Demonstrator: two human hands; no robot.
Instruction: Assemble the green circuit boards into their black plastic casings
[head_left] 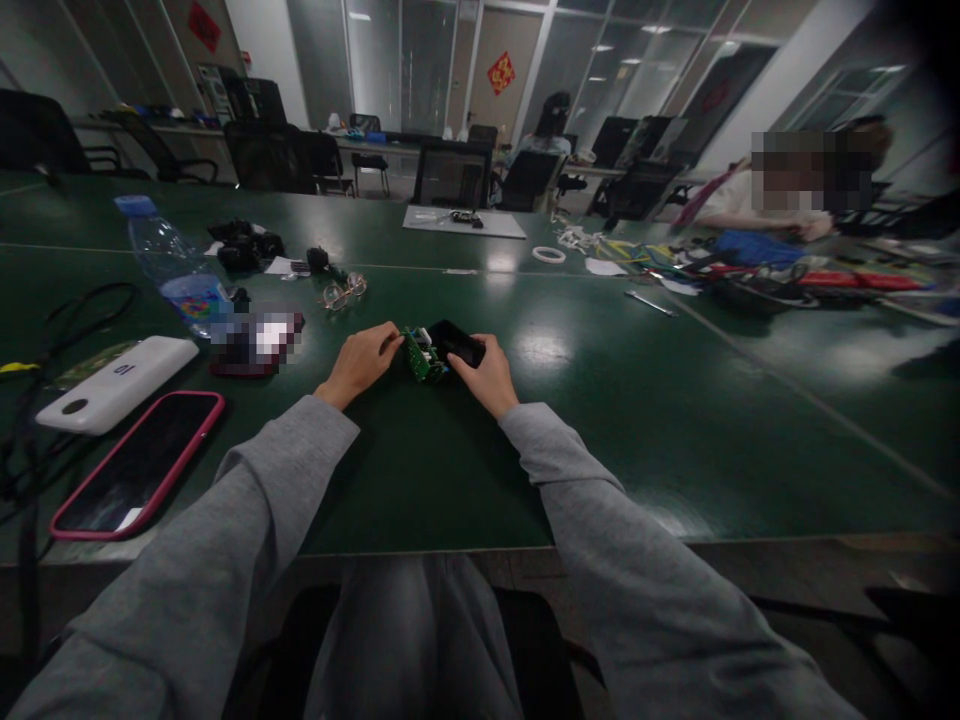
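Note:
In the head view, a green circuit board [424, 362] with small white and blue parts stands tilted above the dark green table. Right behind it, on its right, is a black plastic casing [466, 346]. My right hand [491, 380] is closed around the casing's right side, its thumb on the near side close to the board. My left hand [358, 362] is at the board's left edge with thumb and fingers pressed together. What sits between those fingertips, if anything, is too small to make out.
To the left are a pink-framed phone [139, 465], a white power bank [118, 383], a plastic bottle [176, 270], glasses [345, 291] and black cables. A metal pen-like tool [651, 304] lies to the right. Tangled wires [637, 252] and a seated person [780, 200] are farther right.

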